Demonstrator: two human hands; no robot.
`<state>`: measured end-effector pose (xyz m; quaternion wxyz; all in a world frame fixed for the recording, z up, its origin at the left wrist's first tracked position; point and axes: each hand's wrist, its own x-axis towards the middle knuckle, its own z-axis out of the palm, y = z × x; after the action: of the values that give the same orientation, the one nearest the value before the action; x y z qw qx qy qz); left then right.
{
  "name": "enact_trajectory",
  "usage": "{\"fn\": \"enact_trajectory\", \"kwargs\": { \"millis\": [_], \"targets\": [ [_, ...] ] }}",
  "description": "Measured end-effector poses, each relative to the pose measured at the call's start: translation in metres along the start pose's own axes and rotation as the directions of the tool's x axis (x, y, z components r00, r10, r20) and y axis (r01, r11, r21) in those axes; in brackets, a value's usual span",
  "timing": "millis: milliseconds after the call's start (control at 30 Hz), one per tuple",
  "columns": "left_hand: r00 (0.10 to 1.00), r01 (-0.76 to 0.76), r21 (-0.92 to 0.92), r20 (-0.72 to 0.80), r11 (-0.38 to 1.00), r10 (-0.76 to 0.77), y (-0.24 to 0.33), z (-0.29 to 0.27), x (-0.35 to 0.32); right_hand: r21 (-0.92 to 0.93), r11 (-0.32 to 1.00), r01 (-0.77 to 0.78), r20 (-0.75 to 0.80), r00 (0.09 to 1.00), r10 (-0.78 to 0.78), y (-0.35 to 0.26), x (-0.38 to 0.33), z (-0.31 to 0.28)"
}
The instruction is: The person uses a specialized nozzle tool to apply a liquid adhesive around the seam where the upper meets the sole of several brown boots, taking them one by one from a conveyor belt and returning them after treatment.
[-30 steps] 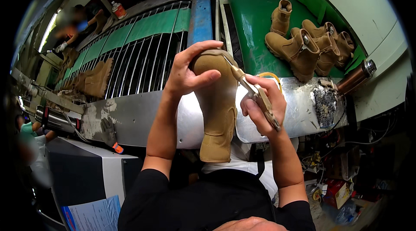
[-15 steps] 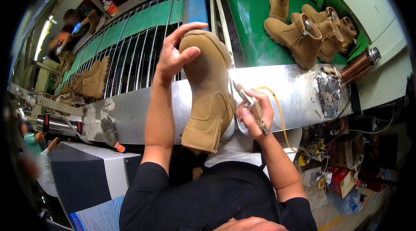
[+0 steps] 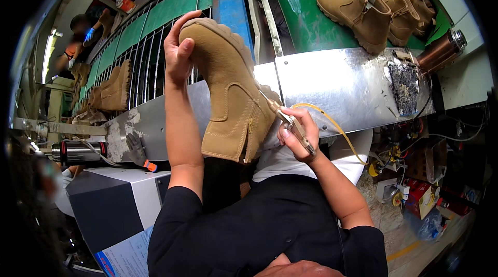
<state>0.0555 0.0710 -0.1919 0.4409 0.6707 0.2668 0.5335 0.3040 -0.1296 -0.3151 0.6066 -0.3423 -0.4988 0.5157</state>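
A tan ankle boot (image 3: 220, 77) with a side zip is held tilted in front of me, toe away and its sole edge to the right. My left hand (image 3: 181, 51) wraps round the toe, thumb on the upper. In my right hand (image 3: 301, 137) is a small metal air gun (image 3: 291, 122) with a thin nozzle; a yellow hose (image 3: 332, 121) runs close by it. The nozzle tip is at the boot's side near the heel, above the sole edge; whether it touches I cannot tell. The fingers beneath the gun are partly hidden.
Several tan boots (image 3: 358, 12) stand on a green surface (image 3: 298, 22) at the far right. A metal ledge (image 3: 332, 82) crosses before me. Left are a wire rack (image 3: 155, 43) with more boots, a grey glove (image 3: 136, 150) and a steel flask (image 3: 78, 151). A copper flask (image 3: 441, 51) lies right.
The boot has moved left and tilted, turning its zip side more into view. My right hand has brought the nozzle in against or close to the boot's side near the heel.
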Motion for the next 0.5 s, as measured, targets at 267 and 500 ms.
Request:
{"fn": "enact_trajectory", "kwargs": {
  "millis": [267,500],
  "targets": [
    [0.991,-0.006,-0.019,-0.134,1.0,0.003,-0.003,-0.02,-0.022,0.154,0.975,-0.159,0.045,0.987,0.154,-0.003,-0.012,-0.01],
    [0.949,0.064,-0.008,-0.309,0.998,-0.063,-0.02,-0.049,-0.058,0.288,0.936,-0.2,0.007,0.978,0.207,-0.002,-0.015,-0.016]
  ]
}}
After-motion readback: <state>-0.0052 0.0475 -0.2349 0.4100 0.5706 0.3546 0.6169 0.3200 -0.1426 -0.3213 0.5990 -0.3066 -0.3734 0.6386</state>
